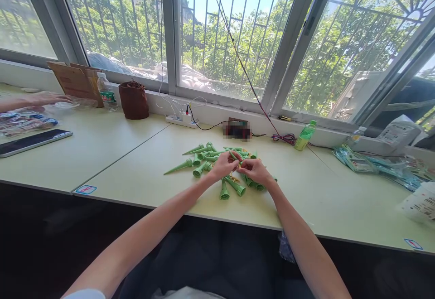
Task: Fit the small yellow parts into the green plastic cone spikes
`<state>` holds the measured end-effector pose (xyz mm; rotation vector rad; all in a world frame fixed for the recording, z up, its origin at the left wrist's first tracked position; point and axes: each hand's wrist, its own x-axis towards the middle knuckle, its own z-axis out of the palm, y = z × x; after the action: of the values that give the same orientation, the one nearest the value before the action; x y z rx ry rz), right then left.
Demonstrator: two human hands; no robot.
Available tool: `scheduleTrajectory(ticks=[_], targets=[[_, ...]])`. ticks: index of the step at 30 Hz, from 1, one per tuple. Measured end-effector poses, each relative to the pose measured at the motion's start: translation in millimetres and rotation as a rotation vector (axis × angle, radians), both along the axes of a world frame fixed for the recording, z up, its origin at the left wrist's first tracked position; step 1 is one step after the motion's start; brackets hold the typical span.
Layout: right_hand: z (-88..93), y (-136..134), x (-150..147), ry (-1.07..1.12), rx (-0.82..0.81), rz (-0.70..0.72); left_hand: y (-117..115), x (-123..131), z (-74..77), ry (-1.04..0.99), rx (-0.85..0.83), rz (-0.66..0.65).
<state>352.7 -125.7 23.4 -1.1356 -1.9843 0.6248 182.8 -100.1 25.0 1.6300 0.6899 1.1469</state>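
Several green plastic cone spikes (200,167) lie in a loose pile on the pale table (136,154) under the window. Both of my hands meet over the middle of that pile. My left hand (224,165) is closed in a pinch on one green spike (234,156) that sticks up between the fingers. My right hand (254,171) is curled closed right against it, fingertips touching the same small piece. Other spikes (234,185) lie just below my wrists, near the table's front edge.
A green bottle (305,136), a power strip (181,119) with cables and a brown pouch (133,100) line the sill. Packets (380,165) lie at right. At far left another person's hand (47,98) rests near a tablet (32,141), a water bottle (107,93) and cardboard (74,81).
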Motion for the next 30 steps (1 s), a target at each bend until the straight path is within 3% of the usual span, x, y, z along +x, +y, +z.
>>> scheduleTrajectory(ticks=[14,24,30], targets=[[0.7,-0.5,-0.2,0.02,-0.008,0.017,2.1,-1.1,-0.3,0.064,0.061,0.002],[6.9,-0.6,1.1,0.067,0.011,-0.039,5.0,-0.9,-4.8,0.035,0.153,0.133],[0.9,5.4,4.8,0.103,0.031,-0.105,1.2,-2.7,0.4,0.049,0.17,0.103]])
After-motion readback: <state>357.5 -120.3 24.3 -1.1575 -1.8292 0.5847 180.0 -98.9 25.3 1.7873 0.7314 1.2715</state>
